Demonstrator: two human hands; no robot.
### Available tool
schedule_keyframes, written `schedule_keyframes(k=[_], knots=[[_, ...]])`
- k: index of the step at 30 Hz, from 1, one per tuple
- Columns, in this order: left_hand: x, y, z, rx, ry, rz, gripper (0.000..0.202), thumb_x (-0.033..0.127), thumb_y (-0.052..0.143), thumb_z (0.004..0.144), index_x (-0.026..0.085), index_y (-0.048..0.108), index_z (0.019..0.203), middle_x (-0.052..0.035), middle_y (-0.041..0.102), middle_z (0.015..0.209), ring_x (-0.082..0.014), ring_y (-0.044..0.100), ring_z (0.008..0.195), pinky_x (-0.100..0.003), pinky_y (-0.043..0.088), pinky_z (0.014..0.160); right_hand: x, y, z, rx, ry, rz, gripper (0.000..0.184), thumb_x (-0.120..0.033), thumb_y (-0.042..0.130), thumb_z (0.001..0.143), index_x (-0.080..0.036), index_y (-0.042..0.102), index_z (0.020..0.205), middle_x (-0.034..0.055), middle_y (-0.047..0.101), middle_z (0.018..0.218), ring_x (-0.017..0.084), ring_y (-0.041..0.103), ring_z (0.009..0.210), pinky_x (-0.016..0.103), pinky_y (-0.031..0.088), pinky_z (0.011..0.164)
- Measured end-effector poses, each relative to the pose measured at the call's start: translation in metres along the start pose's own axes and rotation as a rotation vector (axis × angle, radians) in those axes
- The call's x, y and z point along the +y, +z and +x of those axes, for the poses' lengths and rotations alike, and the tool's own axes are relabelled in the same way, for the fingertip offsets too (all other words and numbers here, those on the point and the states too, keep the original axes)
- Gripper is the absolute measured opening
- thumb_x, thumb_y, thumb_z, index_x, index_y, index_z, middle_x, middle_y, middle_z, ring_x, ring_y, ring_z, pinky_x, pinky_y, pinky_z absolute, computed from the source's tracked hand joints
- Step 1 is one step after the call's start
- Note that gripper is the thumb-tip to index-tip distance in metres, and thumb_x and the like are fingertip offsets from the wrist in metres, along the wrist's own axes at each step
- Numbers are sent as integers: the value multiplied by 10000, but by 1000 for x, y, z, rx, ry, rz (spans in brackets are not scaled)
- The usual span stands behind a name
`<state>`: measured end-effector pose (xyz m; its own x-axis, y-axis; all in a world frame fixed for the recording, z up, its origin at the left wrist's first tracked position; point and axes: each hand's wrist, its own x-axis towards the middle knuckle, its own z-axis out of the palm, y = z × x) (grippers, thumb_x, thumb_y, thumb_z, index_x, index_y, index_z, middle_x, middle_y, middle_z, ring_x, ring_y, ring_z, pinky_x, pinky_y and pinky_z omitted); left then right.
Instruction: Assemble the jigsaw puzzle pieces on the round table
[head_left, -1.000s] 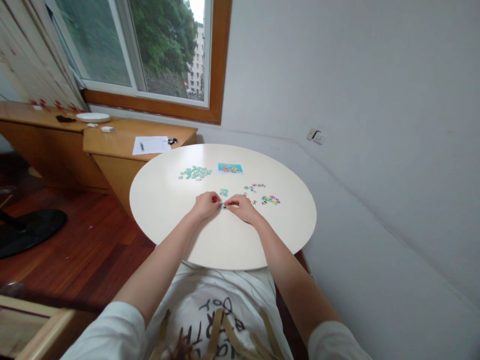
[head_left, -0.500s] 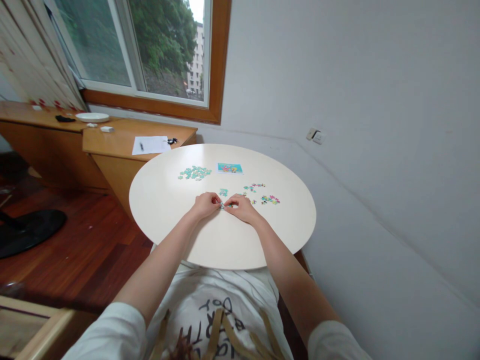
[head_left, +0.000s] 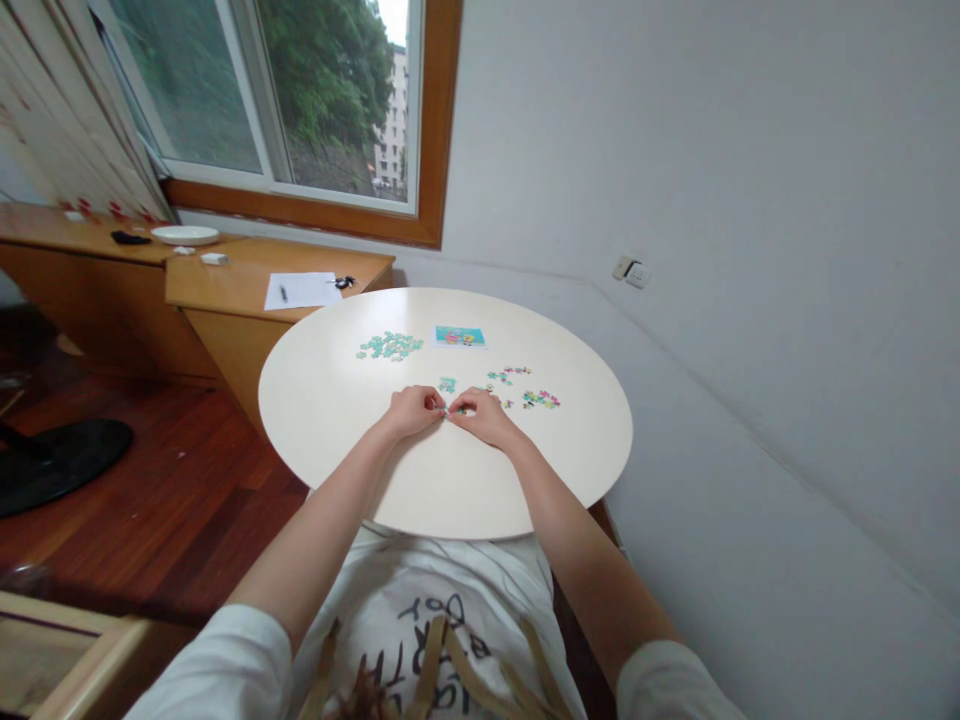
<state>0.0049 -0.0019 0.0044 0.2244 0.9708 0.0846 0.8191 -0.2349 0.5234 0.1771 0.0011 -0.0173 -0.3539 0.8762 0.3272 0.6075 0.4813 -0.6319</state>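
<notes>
Right hand (head_left: 484,417) nearer left hand (head_left: 411,411), fingertips together

Left hand (head_left: 414,411) and right hand (head_left: 485,417) palm-down, knuckles up, fingers curled, thumb and forefinger tips pinched; the two hands' tips meet at midline. Bare forearms (head_left: 330,515) extended forward, converging.

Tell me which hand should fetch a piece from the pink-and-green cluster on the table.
Right, probably. The right hand lies nearest that cluster; the left hand would have to cross over it. Both pinch small pieces.
</notes>
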Motion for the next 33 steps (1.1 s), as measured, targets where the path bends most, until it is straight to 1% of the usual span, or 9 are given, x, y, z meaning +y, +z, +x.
schedule_keyframes(k=[6,12,14,17,22,28,30,33], knots=[[-1,1,1,4,-9,-15,179,320,612,722,200,696,824,-15,693,767,-171,617,734,-264,395,675,3,2,1,31,12,54,71,-208,648,730,-208,707,770,30,631,849,141,588,789,321,459,819],[1,1,1,6,-17,-1,162,297,619,717,204,696,826,-14,697,785,-172,619,744,-262,393,683,2,1,1,17,-4,49,145,-126,604,717,-222,714,722,19,615,835,141,585,801,320,464,828],[1,1,1,7,-13,8,160,290,602,727,203,695,824,-17,699,790,-176,619,752,-265,391,689,2,1,1,10,-4,53,158,-114,595,710,-220,712,710,18,613,834,141,584,802,321,464,825],[0,2,1,26,-20,6,175,254,550,751,195,696,825,-23,697,780,-177,615,735,-268,393,678,3,2,1,34,11,115,173,-103,570,700,-211,705,703,21,610,846,137,586,799,306,467,813],[-3,5,4,89,-48,-60,211,203,504,755,166,694,839,-33,684,737,-158,587,666,-246,391,610,7,1,5,143,55,177,204,-80,528,665,-193,692,710,22,607,801,141,574,775,280,470,768],[-4,5,5,133,-55,-129,192,218,508,755,148,681,798,-32,654,682,-147,549,628,-244,376,586,18,-5,7,236,149,89,207,-83,507,670,-193,682,683,14,630,779,139,569,727,286,465,772],[-4,5,5,136,-58,-136,193,227,509,760,142,679,794,-35,649,676,-148,545,624,-245,374,583,23,-6,7,253,189,71,201,-88,511,682,-190,684,691,17,643,791,139,577,737,284,467,777],[-6,6,5,134,-56,-126,187,221,515,760,142,679,799,-36,652,683,-147,543,623,-242,367,578,28,-7,7,237,222,65,187,-95,526,697,-178,692,715,32,654,815,142,594,760,284,473,787]])
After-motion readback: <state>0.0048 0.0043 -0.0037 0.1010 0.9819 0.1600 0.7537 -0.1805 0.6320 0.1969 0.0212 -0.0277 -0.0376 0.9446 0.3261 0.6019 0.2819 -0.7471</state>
